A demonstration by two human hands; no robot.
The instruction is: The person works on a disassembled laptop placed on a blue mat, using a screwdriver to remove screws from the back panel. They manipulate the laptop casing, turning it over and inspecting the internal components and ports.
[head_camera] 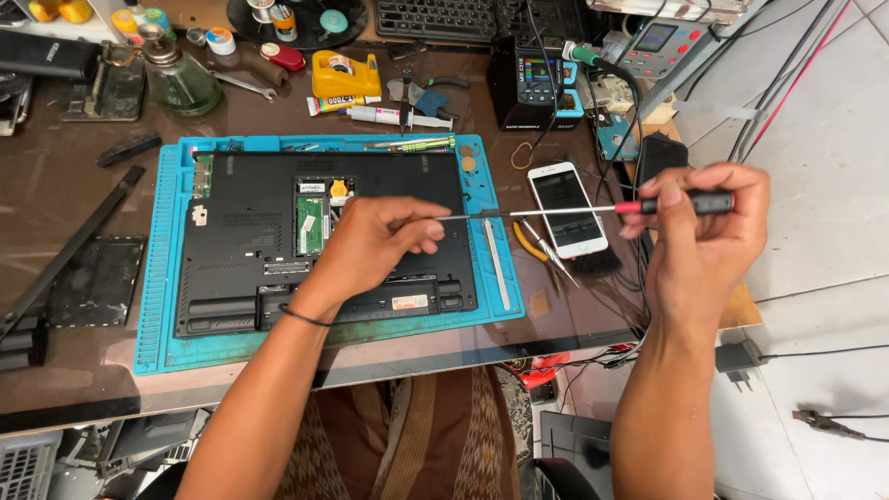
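A black laptop (250,231) lies upside down on a blue work mat (162,296), with an open bay showing a green memory board (312,225). My left hand (370,243) hovers over the laptop's right half and pinches the tip of a long thin screwdriver (556,211) between thumb and fingers. My right hand (706,243) is off the table's right edge, closed on the screwdriver's black and red handle. The shaft runs level between both hands.
A white smartphone (567,207) lies right of the mat, with tweezers (548,248) and a metal pry tool (496,264) beside it. Glue tube, yellow tape dispenser (344,76), glass bottle (178,79), meter (535,85) and cables crowd the back. Black panels (97,278) lie left.
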